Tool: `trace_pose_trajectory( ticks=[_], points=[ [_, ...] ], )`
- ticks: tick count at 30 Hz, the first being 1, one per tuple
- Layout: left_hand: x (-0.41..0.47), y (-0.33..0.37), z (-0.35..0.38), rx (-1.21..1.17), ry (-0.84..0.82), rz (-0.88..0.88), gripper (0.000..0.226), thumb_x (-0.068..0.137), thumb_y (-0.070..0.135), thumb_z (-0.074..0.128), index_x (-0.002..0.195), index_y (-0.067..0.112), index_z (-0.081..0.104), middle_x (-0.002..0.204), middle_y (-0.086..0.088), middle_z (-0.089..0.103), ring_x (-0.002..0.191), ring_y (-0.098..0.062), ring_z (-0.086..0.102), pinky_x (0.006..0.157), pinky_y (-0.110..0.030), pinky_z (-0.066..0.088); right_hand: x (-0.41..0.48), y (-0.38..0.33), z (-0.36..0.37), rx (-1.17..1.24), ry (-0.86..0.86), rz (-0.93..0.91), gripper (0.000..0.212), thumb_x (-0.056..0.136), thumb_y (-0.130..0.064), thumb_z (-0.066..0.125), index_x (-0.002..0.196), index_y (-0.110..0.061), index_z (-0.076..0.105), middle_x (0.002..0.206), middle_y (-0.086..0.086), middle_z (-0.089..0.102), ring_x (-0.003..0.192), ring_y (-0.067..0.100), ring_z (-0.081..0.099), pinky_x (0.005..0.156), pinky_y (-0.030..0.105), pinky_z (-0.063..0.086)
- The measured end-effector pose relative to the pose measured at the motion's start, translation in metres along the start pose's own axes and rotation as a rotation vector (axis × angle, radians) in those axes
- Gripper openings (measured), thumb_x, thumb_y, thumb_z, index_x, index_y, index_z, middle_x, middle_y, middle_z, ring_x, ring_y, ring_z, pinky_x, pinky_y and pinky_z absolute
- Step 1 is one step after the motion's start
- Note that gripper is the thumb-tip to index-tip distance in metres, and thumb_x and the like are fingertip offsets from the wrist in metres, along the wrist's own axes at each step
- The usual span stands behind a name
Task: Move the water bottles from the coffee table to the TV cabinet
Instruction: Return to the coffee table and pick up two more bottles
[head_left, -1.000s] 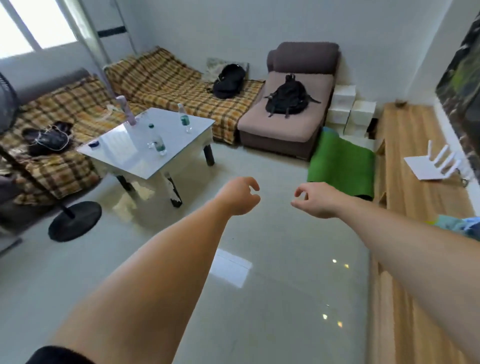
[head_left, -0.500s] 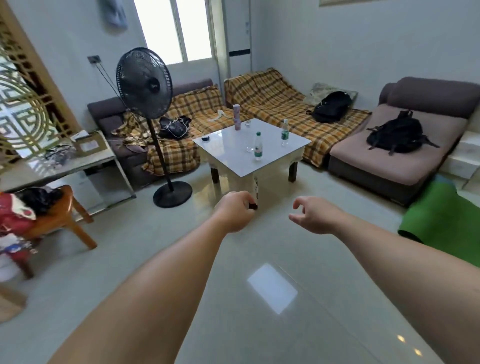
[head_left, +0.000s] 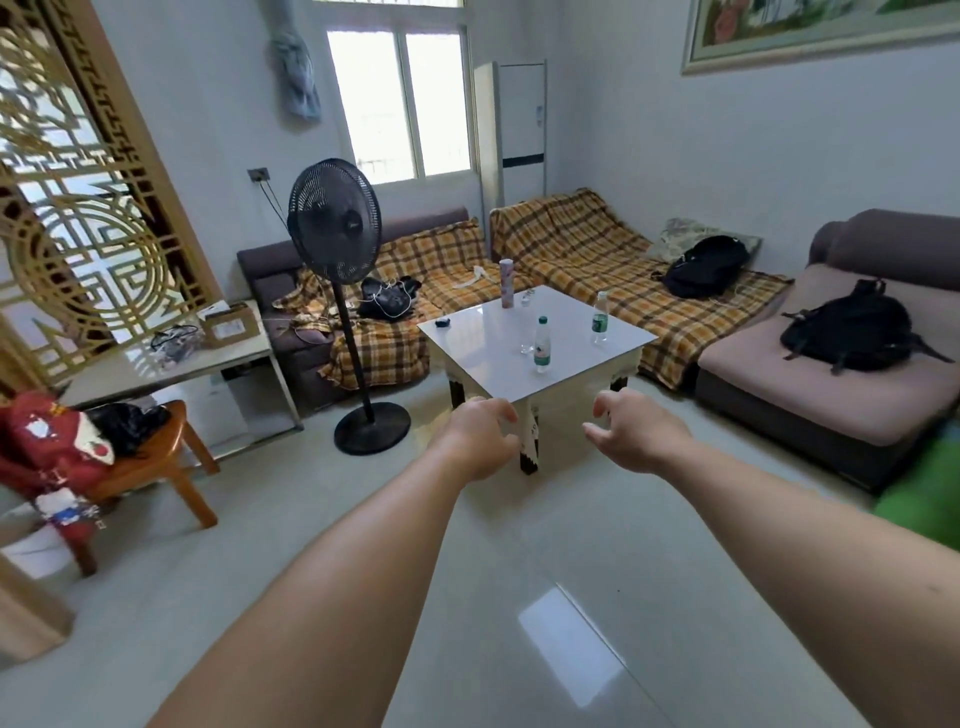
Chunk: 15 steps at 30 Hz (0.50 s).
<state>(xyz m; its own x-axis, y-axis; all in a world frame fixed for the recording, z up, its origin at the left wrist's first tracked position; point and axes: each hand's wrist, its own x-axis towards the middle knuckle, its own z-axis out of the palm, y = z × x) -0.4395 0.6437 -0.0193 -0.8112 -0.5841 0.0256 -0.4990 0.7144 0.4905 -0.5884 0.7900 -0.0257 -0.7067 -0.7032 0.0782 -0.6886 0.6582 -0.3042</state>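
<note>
white coffee table (head_left: 498, 358), green-labelled bottles (head_left: 542, 345), plaid sofa (head_left: 571, 244)

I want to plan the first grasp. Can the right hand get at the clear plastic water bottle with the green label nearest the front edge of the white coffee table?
Probably not yet. The right hand, open and empty, hangs short of the white coffee table; the clear green-labelled water bottle stands farther in. Nothing blocks the way.

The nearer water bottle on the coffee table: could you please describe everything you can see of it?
The nearer bottle is clear plastic with a green cap and a green-and-white label band around its middle. It stands upright, cap on, on the glossy white coffee table, toward the near edge. A small clear glass stands close at its left; whether they touch is unclear. The other bottle stands apart, farther back right. Neither hand touches it.
</note>
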Motion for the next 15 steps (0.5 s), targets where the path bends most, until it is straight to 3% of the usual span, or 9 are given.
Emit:
trace_pose_trajectory(
  ticks=[3, 12, 15],
  points=[
    [0.011, 0.013, 0.004, 0.012, -0.001, 0.003, 0.027, 0.081, 0.032, 0.053, 0.107, 0.034, 0.061, 0.119, 0.0, 0.054, 0.096, -0.021, 0.058, 0.08, -0.04, 0.056, 0.021, 0.019, -0.013, 0.013, -0.019, 0.008, 0.037, 0.089, -0.046, 0.052, 0.114, -0.018, 0.058, 0.121, 0.008, 0.051, 0.104, 0.026, 0.055, 0.087, 0.04, 0.05],
    [0.089, 0.013, 0.005, 0.031, -0.011, -0.026, 0.028, 0.082, 0.029, 0.052, 0.109, 0.032, 0.06, 0.119, 0.0, 0.053, 0.099, -0.021, 0.056, 0.082, -0.04, 0.055, 0.096, 0.032, -0.004, -0.046, -0.008, -0.048, 0.042, 0.088, -0.048, 0.053, 0.121, -0.022, 0.055, 0.127, 0.006, 0.049, 0.109, 0.026, 0.055, 0.08, 0.036, 0.046],
    [0.133, -0.004, 0.015, 0.005, -0.02, -0.02, 0.032, 0.084, 0.026, 0.052, 0.115, 0.029, 0.059, 0.122, -0.002, 0.052, 0.103, -0.022, 0.055, 0.085, -0.038, 0.054, 0.134, 0.037, 0.02, -0.037, -0.029, -0.035, 0.043, 0.087, -0.047, 0.054, 0.122, -0.023, 0.053, 0.128, 0.006, 0.046, 0.113, 0.026, 0.053, 0.084, 0.037, 0.047]
  ],
)
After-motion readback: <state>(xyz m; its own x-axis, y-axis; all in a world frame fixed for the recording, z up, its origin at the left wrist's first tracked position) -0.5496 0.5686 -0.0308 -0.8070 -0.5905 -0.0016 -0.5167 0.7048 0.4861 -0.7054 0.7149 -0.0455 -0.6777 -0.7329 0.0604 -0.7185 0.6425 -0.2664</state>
